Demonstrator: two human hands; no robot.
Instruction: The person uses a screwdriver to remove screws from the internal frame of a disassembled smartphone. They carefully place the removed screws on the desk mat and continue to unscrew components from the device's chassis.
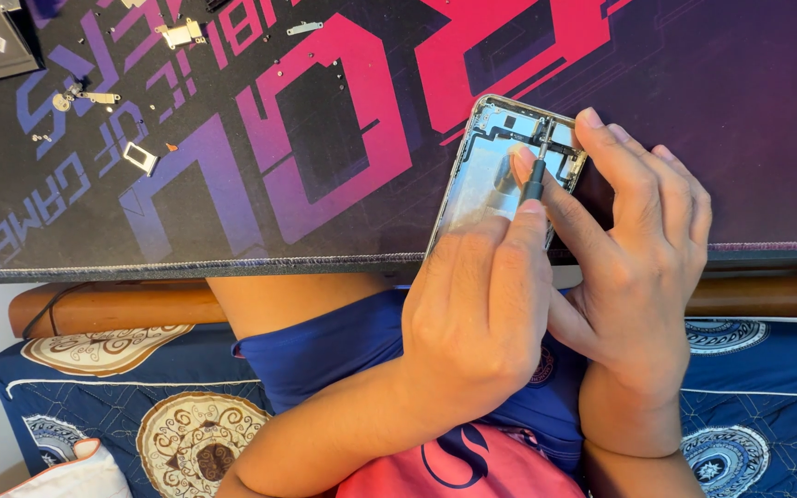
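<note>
a person's two hands work over an opened phone shell (500,166) lying at the near edge of a dark desk mat (325,138), its long axis tilted slightly right, away from the body. the left hand (481,304) pinches a thin screwdriver (537,171) that points down into the shell's upper end. the right hand (638,249) grips the shell's right edge, steadying it. tiny screws and metal brackets (182,34) lie well apart, far left on the mat.
</note>
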